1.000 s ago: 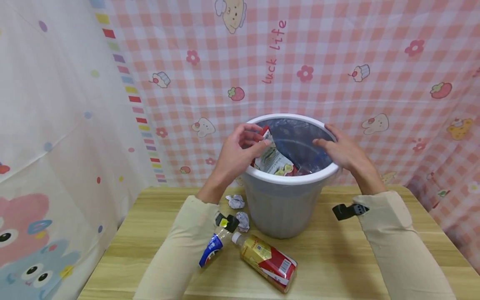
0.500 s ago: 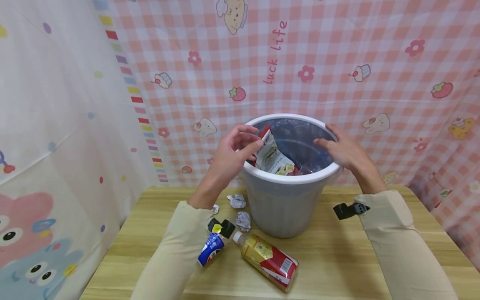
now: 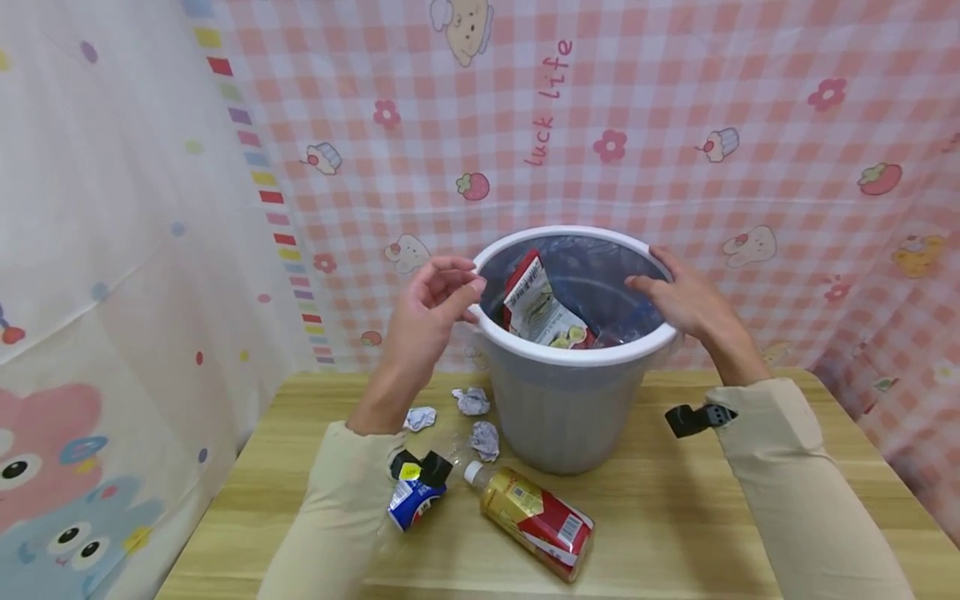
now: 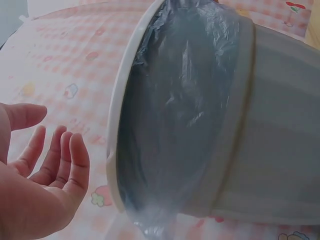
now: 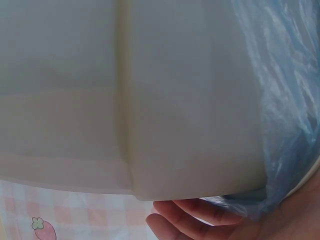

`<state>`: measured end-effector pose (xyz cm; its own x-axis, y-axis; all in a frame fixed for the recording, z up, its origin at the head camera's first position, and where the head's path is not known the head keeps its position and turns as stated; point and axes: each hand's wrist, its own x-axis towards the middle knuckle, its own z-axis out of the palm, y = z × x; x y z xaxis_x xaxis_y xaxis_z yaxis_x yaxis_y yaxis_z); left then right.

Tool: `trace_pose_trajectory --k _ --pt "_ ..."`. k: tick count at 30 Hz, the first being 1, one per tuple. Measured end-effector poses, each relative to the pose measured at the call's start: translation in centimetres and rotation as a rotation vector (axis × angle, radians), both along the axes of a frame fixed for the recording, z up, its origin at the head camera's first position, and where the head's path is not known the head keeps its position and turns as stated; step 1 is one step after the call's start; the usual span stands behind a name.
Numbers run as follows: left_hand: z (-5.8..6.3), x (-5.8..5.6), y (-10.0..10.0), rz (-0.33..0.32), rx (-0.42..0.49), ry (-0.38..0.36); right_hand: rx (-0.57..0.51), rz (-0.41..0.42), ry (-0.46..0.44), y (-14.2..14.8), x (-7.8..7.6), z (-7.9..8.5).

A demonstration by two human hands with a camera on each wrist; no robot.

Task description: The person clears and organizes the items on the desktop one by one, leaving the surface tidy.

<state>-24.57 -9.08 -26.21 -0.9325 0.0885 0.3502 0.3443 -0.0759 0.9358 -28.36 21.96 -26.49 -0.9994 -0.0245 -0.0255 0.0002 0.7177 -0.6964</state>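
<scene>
Standing across from this, I see the grey bin upright on the wooden table, its inside lined with a thin plastic bag. The person's right hand grips the white rim on its own side, thumb over the inside; the left hand holds nothing, its fingers loosely bent just beside the opposite rim, apart from it. Judging by how things lie, clearing up is only partly done: a red-and-white packet leans inside the bin, with something clear and plasticky near it that I can't make out. Left outside are three crumpled papers around the bin's left foot, a bottle with a gold-and-red label on its side in front, and a blue-labelled bottle to its left. The left wrist camera and sleeve cover part of that last one, so I can't see it whole. Close behind the bin hangs a pink checked curtain, leaving the near side as the easier approach.
</scene>
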Motion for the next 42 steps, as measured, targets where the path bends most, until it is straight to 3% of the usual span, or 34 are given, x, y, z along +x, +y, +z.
trace_pose_trajectory --k 6,12,28,42 --pt "-0.9 0.6 -1.4 0.032 0.021 0.007 0.011 -0.003 -0.004 0.2 -0.1 -0.1" --pt "-2.3 1.4 -2.8 0.051 -0.014 -0.014 0.016 -0.001 0.003 0.1 -0.1 0.0" --pt "-8.5 2.7 -7.8 0.046 -0.202 -0.209 0.002 0.006 -0.008 0.1 -0.3 -0.1" --pt "-12.4 3.0 -9.8 -0.062 -0.366 -0.316 0.011 -0.001 -0.009 0.1 -0.3 -0.1"
